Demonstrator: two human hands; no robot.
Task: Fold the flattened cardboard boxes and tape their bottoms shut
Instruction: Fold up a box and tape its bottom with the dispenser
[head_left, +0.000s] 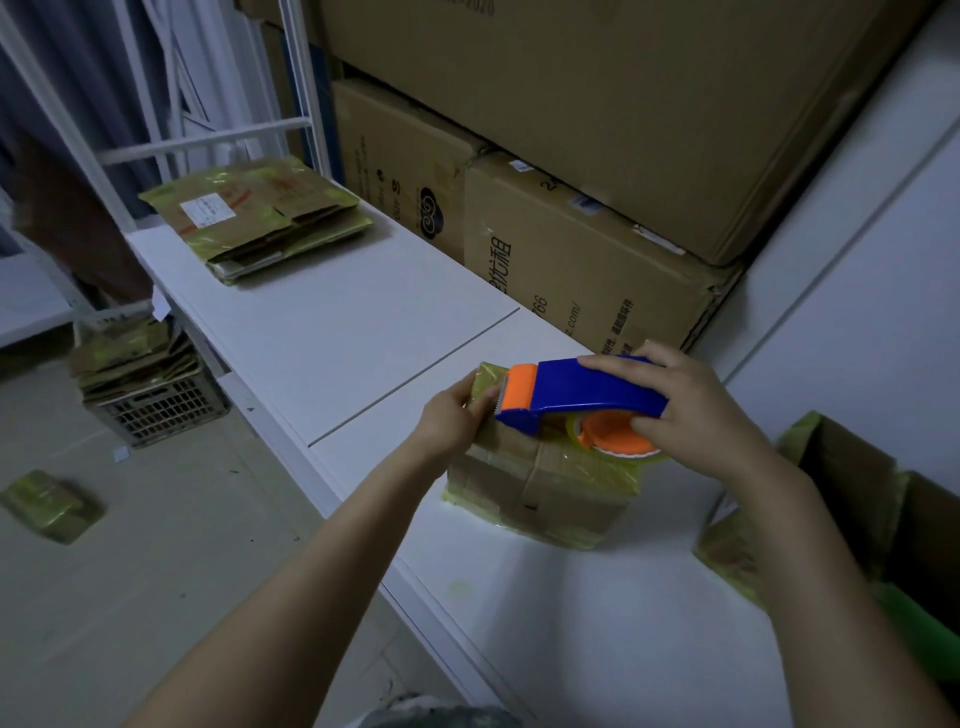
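A small folded cardboard box (540, 486) with yellowish tape on its edges stands on the white table (353, 332). My left hand (452, 421) grips the box's far left corner. My right hand (691, 415) holds a blue and orange tape dispenser (582, 392) flat over the box top, its orange toothed end next to my left fingers. The clear tape roll sits under my right palm. A stack of flattened boxes (260, 218) lies at the table's far left end.
Large cardboard cartons (571, 156) are stacked against the back. An open box (857, 499) stands at the right. A grey crate (156, 405) of flattened cardboard and a small taped box (49, 506) are on the floor at the left.
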